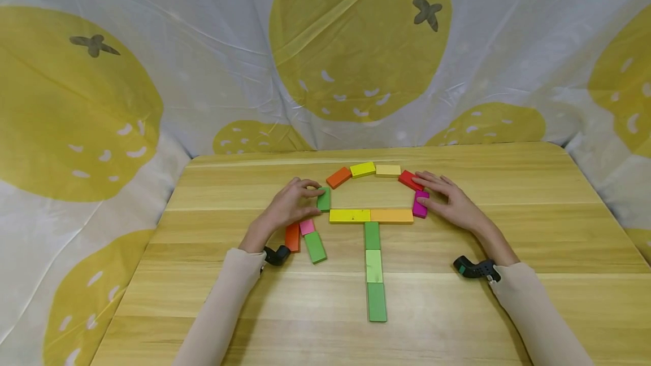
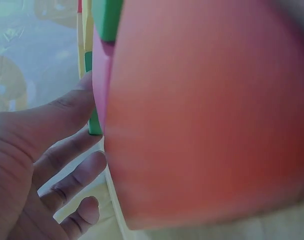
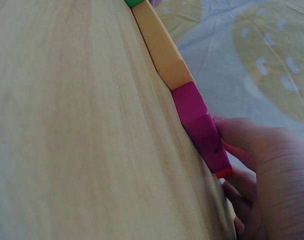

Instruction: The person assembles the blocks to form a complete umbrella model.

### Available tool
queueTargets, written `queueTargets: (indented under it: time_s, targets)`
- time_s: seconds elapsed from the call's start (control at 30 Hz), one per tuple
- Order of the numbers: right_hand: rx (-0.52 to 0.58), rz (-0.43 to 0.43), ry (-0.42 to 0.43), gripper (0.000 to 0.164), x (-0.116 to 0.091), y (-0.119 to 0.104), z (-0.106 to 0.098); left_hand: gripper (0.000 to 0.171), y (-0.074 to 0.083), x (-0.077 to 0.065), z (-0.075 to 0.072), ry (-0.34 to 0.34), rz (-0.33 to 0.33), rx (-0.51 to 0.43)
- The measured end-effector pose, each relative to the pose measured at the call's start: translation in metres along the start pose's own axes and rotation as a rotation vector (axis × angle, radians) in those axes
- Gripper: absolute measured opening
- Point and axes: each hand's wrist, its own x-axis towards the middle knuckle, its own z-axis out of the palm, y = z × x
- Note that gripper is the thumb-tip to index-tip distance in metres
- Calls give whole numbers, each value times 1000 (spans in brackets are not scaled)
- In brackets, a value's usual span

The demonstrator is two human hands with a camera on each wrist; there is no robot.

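Note:
My left hand (image 1: 292, 202) pinches a green block (image 1: 324, 200) between thumb and fingers, by the left end of a flat yellow block (image 1: 350, 216). In the left wrist view, thumb and a fingertip sit at opposite ends of that green block (image 2: 95, 125). My right hand (image 1: 450, 202) has its thumb on a magenta block (image 1: 420, 208) and its fingertips at a red block (image 1: 408, 178). In the right wrist view, the thumb touches the side of the magenta block (image 3: 204, 132). An orange block (image 1: 391, 217) continues the row from the yellow one.
Orange-red (image 1: 339, 177), yellow (image 1: 363, 170) and cream (image 1: 388, 171) blocks curve along the back. Several green blocks (image 1: 373, 267) run down from the row. Near the left wrist lie an orange-red block (image 1: 292, 237), a pink block (image 1: 307, 227) and a green block (image 1: 315, 247).

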Motion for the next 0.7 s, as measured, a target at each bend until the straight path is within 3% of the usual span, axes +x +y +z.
queueTargets:
  time_s: [0.7]
  targets:
    - [-9, -10, 6, 49, 0, -1, 1, 52, 0, -6, 4, 0, 0, -6]
